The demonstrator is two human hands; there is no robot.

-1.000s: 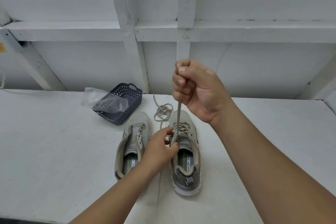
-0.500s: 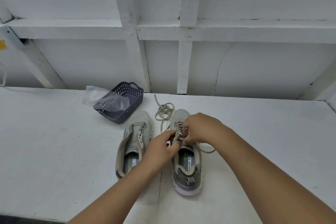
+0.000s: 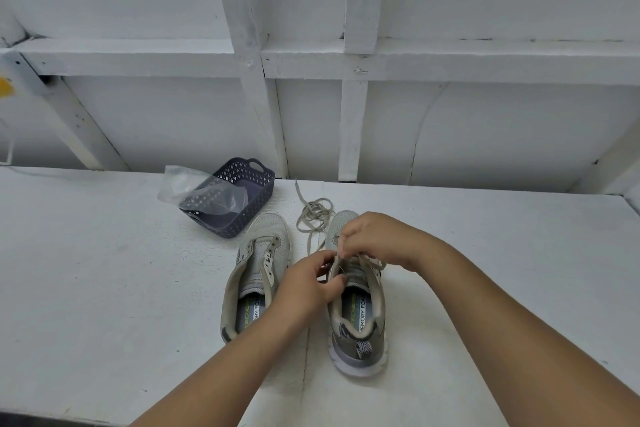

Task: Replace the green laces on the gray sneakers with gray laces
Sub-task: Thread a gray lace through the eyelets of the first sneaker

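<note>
Basket [image 3: 239, 198] with plastic bag [image 3: 201, 189]: back edge of bench [image 3: 86, 270]. Left sneaker [image 3: 258, 267]: unlaced. Left hand [image 3: 310, 282] grips the right sneaker [image 3: 358, 308] at its eyelets. Right hand [image 3: 375, 239], raised a second ago, has dropped; fingers pinch the lace [image 3: 370, 262]. That pull-through is probably complete; next eyelet follows.

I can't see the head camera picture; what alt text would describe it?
Two bare hands, left and right, pinch a gray lace over the right sneaker. The left sneaker has no lace; a dark basket sits behind.
</note>
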